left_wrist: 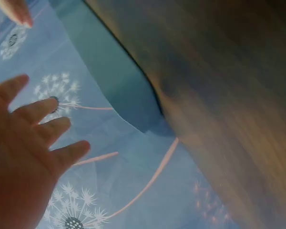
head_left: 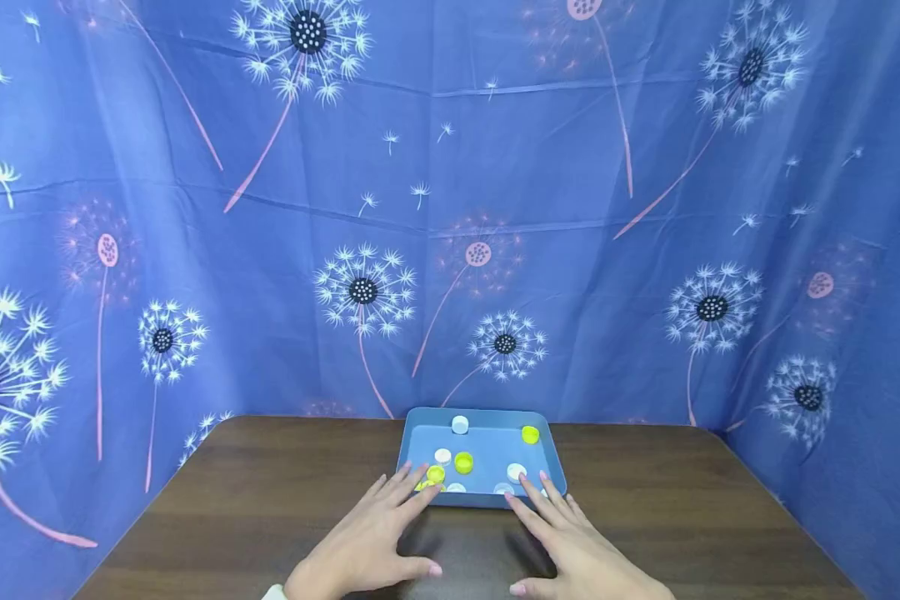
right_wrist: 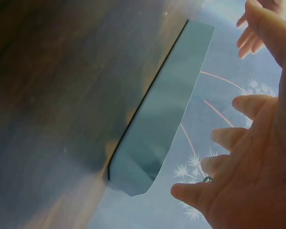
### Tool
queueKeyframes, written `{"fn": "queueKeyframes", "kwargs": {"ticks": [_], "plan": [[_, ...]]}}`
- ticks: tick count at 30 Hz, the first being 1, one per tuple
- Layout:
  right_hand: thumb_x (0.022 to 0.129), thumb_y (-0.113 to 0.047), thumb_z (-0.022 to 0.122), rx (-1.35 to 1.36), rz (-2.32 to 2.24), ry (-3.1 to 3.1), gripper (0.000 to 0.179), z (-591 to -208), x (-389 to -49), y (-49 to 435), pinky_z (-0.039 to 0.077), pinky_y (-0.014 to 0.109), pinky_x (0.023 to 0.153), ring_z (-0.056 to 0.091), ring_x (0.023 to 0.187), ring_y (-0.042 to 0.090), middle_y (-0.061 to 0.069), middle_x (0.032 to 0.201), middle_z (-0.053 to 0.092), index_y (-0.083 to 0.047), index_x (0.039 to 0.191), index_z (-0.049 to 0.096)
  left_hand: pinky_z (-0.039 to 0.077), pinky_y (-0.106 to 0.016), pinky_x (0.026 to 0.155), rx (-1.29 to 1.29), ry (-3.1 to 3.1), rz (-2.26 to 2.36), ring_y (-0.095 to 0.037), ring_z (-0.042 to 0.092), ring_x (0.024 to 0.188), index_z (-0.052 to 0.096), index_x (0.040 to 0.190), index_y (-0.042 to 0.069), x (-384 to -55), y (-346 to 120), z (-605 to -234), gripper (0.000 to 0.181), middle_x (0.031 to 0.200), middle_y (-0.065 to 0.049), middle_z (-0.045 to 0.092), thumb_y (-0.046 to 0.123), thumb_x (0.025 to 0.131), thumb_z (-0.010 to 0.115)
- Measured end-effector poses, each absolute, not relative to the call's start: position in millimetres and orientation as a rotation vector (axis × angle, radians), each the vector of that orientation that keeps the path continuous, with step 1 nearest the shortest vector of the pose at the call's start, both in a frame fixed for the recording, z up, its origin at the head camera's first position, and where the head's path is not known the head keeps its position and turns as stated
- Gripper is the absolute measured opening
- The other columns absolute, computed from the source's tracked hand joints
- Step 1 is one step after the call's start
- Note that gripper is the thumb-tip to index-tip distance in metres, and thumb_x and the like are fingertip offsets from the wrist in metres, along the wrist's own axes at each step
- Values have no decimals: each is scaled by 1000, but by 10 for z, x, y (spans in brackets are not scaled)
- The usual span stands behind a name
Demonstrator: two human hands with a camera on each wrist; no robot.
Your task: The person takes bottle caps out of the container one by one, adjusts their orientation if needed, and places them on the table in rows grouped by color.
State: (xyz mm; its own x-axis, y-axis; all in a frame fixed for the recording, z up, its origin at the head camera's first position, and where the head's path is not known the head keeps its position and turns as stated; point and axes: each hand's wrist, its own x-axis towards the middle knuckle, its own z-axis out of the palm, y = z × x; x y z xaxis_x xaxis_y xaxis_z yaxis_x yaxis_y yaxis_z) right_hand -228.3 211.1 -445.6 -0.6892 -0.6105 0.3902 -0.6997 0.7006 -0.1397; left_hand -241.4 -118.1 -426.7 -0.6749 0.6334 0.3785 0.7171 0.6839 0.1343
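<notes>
A shallow blue-grey tray (head_left: 487, 501) lies at the far side of the table. Inside it are several white and yellow round caps, among them a yellow cap (head_left: 463, 462) near the middle, a white cap (head_left: 460, 424) by the back wall and another yellow cap (head_left: 530, 434) at the back right. My left hand (head_left: 371, 529) hovers at the tray's front left corner, fingers spread, holding nothing. My right hand (head_left: 573, 537) is likewise spread and bare near the front right corner. Fingertips of both overlap the tray's front edge in the head view, hiding some caps there.
The dark brown wooden table (head_left: 270, 492) extends on both sides of the tray. A blue cloth (head_left: 435, 208) printed with dandelions hangs right behind the table and along its sides.
</notes>
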Motion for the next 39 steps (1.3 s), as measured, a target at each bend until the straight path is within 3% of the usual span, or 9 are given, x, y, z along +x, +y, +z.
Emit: {"fn": "queueKeyframes", "kwargs": {"ticks": [2, 5, 10, 14, 22, 28, 33, 39], "plan": [[82, -66, 66, 1045, 397, -2601, 94, -4449, -2292, 2108, 37, 74, 94, 25, 140, 52, 21, 159, 26, -12, 153, 38, 43, -51, 105, -1072, -2503, -399, -26, 47, 135, 55, 141, 21, -2425, -1179, -4235, 69, 148, -3, 50, 53, 82, 74], [81, -67, 65, 1062, 377, -2587, 93, -4450, -2306, 2103, 41, 73, 89, 32, 135, 56, 24, 156, 31, -12, 152, 39, 52, -39, 93, -1053, -2378, -427, -17, 61, 116, 67, 124, 17, -2460, -1180, -4173, 51, 128, 1, 63, 35, 80, 82], [80, -71, 63, 1008, 342, -2615, 95, -4427, -2317, 2113, 46, 66, 90, 36, 136, 50, 21, 155, 35, -13, 152, 40, 54, -22, 73, -966, -2291, -592, -8, 62, 87, 75, 101, 10, -2594, -1187, -4043, 28, 99, 6, 67, 3, 76, 83], [80, -71, 63, 936, 377, -2709, 95, -4389, -2288, 2124, 46, 62, 95, 36, 138, 47, 18, 158, 33, -18, 154, 37, 51, -19, 63, -831, -2293, -712, -5, 57, 71, 76, 86, 6, -2754, -1203, -3965, 20, 83, 5, 64, -10, 74, 78], [86, -59, 67, 803, 524, -2826, 89, -4243, -2272, 2178, 46, 58, 98, 40, 139, 36, 12, 156, 37, -23, 158, 27, 54, -26, 66, -830, -2563, -719, -11, 61, 74, 76, 89, 4, -3083, -1227, -4069, 16, 83, 1, 64, -5, 76, 79], [87, -46, 73, 712, 561, -2849, 82, -4176, -2329, 2234, 48, 56, 95, 41, 137, 37, 13, 153, 40, -16, 153, 37, 54, -27, 67, -906, -2620, -682, -12, 63, 76, 77, 84, 5, -3154, -1258, -4209, 11, 83, 5, 66, -4, 77, 77], [86, -43, 75, 658, 578, -2844, 76, -4197, -2357, 2262, 48, 57, 95, 46, 133, 37, 12, 147, 47, -13, 149, 44, 53, -25, 65, -901, -2607, -631, -6, 60, 73, 78, 76, 8, -3153, -1285, -4222, 13, 76, 8, 65, -4, 78, 76], [84, -30, 80, 519, 572, -2806, 60, -4215, -2398, 2246, 49, 49, 97, 57, 122, 27, 5, 132, 59, -10, 136, 58, 52, -22, 63, -932, -2598, -641, -2, 55, 69, 76, 73, 7, -3156, -1287, -4272, 21, 73, 8, 61, -11, 78, 69]]}}
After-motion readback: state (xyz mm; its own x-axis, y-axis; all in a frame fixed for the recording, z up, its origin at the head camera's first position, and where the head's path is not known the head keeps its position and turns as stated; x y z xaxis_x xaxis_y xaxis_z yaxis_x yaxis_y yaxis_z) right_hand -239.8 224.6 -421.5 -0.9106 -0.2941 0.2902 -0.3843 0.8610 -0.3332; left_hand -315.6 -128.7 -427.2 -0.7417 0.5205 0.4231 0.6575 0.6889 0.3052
